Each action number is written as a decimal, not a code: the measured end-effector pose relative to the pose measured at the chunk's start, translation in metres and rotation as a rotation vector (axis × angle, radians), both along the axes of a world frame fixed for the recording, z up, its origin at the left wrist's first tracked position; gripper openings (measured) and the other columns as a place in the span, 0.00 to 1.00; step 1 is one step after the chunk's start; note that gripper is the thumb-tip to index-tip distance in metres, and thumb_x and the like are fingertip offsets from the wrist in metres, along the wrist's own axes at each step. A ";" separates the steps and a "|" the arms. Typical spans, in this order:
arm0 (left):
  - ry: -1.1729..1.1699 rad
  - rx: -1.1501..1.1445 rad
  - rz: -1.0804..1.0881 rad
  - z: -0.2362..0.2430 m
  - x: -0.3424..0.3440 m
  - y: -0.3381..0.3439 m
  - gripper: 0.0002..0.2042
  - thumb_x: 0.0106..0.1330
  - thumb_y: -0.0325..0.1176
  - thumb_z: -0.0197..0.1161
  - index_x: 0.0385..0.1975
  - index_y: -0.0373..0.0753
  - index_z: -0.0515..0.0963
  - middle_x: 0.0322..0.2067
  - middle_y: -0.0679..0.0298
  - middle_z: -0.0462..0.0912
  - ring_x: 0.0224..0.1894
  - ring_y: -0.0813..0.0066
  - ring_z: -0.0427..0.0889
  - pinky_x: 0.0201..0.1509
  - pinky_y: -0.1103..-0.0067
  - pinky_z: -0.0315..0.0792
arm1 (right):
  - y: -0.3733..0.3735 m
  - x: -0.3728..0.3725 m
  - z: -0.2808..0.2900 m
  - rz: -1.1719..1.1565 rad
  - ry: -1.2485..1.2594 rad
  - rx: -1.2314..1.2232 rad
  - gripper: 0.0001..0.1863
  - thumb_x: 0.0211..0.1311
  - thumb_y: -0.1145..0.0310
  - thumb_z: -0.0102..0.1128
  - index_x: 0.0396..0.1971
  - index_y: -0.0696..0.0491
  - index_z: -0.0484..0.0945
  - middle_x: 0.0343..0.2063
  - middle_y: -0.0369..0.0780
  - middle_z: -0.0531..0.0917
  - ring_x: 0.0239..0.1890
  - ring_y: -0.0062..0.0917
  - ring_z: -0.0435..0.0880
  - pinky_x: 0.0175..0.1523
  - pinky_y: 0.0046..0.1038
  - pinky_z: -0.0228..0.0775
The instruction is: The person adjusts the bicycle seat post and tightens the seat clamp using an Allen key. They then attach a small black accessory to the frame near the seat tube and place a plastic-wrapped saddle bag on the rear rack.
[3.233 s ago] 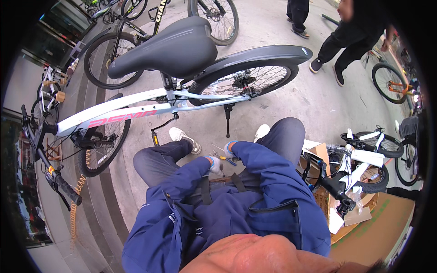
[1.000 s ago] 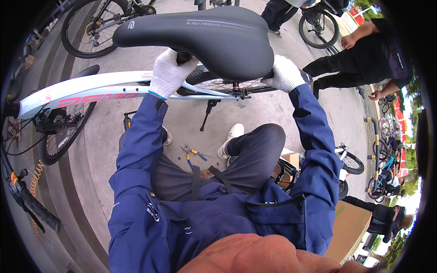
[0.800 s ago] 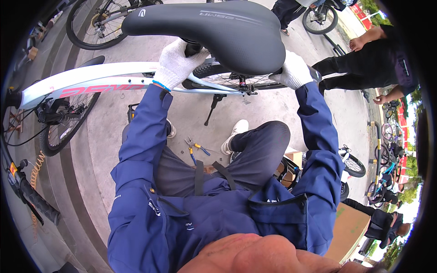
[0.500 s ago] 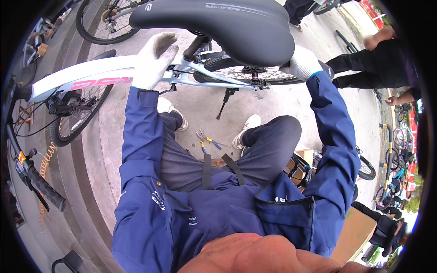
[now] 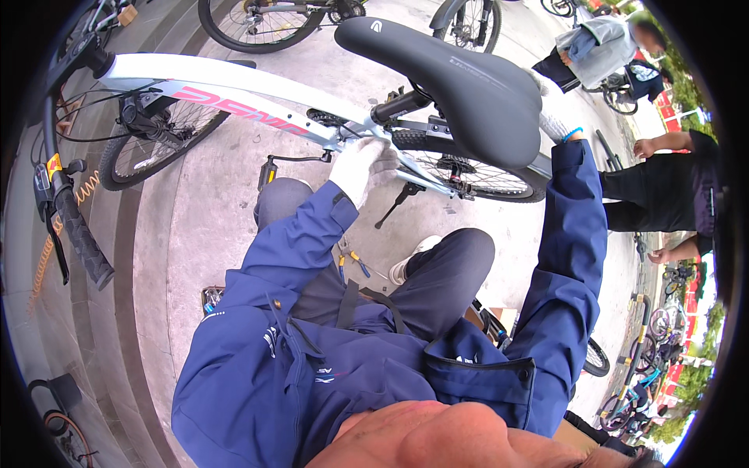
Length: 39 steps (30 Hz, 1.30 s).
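Note:
A white bicycle frame (image 5: 234, 97) with pink lettering stretches from upper left toward the centre. Its black saddle (image 5: 468, 93) sits on a black seatpost (image 5: 402, 105). My left hand (image 5: 360, 170), in a white glove, is beside the frame just below the seatpost, its fingers loosely bent and apart from one another. At the saddle's rear edge is my right hand (image 5: 555, 113), also gloved, its fingers hidden behind the saddle. A black kickstand (image 5: 399, 204) hangs below the rear wheel (image 5: 488, 183). Pliers (image 5: 355, 264) with blue and yellow handles lie on the ground between my legs.
At left are the handlebar grip (image 5: 82, 242) and front wheel (image 5: 160, 148). A crank pedal (image 5: 268, 173) sticks out near my knee. Another bicycle (image 5: 273, 19) stands behind. People (image 5: 663, 187) stand at right, and a coiled orange hose (image 5: 51, 249) lies by the steps.
My left hand has moved from above the frame tube to near the seatpost's base. In the picture, the bicycle and saddle have shifted right and down, and the saddle has turned. My right hand stays at its rear.

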<state>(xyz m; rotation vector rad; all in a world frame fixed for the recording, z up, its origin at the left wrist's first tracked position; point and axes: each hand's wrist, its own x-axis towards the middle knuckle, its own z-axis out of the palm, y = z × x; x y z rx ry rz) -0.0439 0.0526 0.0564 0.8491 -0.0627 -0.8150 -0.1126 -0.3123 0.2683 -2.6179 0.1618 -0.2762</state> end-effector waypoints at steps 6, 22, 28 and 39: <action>0.066 0.032 -0.104 -0.002 -0.014 -0.023 0.15 0.79 0.39 0.60 0.58 0.38 0.76 0.46 0.61 0.85 0.46 0.68 0.86 0.52 0.70 0.82 | 0.010 0.067 0.011 0.190 0.214 0.359 0.23 0.79 0.57 0.61 0.63 0.58 0.79 0.55 0.40 0.86 0.57 0.21 0.83 0.65 0.24 0.73; -0.059 -0.220 0.473 0.007 0.059 0.081 0.10 0.77 0.29 0.59 0.54 0.36 0.77 0.42 0.55 0.86 0.38 0.64 0.88 0.44 0.71 0.86 | 0.081 -0.124 -0.116 -0.325 -0.449 1.010 0.20 0.75 0.63 0.65 0.56 0.61 0.76 0.38 0.42 0.86 0.33 0.26 0.87 0.39 0.25 0.79; -0.486 -0.204 0.794 0.034 0.053 0.175 0.10 0.77 0.28 0.59 0.54 0.35 0.77 0.41 0.55 0.85 0.39 0.65 0.88 0.46 0.68 0.86 | 0.164 -0.165 -0.188 -0.575 -0.328 1.319 0.17 0.80 0.62 0.58 0.56 0.59 0.77 0.37 0.40 0.84 0.33 0.21 0.83 0.35 0.22 0.77; -1.591 0.903 0.650 0.044 0.085 0.174 0.10 0.68 0.32 0.67 0.46 0.41 0.87 0.44 0.58 0.88 0.48 0.58 0.87 0.55 0.68 0.79 | 0.204 -0.151 -0.232 -0.307 -0.009 1.003 0.16 0.78 0.66 0.60 0.55 0.63 0.80 0.38 0.41 0.88 0.34 0.21 0.85 0.39 0.24 0.79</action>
